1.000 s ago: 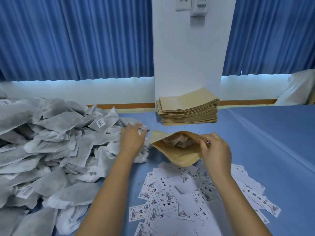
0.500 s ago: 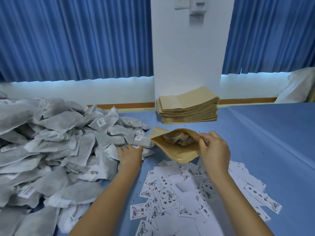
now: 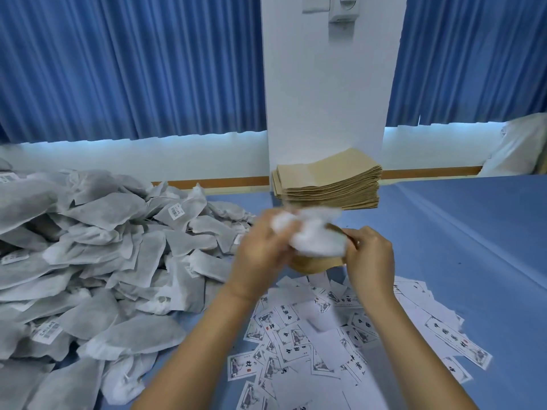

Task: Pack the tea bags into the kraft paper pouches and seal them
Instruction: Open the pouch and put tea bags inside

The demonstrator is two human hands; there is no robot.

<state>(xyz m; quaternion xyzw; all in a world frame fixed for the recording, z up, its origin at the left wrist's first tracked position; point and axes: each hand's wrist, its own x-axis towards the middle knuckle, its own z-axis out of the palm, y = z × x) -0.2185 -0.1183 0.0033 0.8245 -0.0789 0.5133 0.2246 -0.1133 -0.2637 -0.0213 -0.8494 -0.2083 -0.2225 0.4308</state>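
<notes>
Many gray tea bags (image 3: 88,261) sit in a big pile on the left of the blue worktop (image 3: 458,247). The left grip (image 3: 260,253) holds one blurry white tea bag (image 3: 313,235) tight, right over the brown pouch (image 3: 313,263). The right grip (image 3: 370,255) pinches the pouch's top edge. Paper labels (image 3: 325,335) lie under both arms.

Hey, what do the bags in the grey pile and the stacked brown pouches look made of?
Tea bags: likely thin non-woven fabric or filter paper, matte grey-white, softly crumpled, faintly see-through. Stacked pouches: apparently kraft paper, matte tan, flat with crisp edges.
</notes>
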